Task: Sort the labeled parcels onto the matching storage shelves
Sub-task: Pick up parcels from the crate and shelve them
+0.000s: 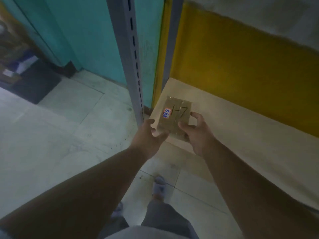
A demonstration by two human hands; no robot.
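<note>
both hands, the left hand (151, 130) and the right hand (195, 130), grip the small taped cardboard parcel (174, 114) marked 1-7 by its near corners above the shelf (241, 135) edge; it looks light, stiff, with slick tape.

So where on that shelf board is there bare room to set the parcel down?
Both hands, left and right, hold the parcel over the board's left end. The board shows bare from the parcel rightward, bordered by the yellow panel behind and the front edge. It is tightest at the left corner, by the grey post.
</note>
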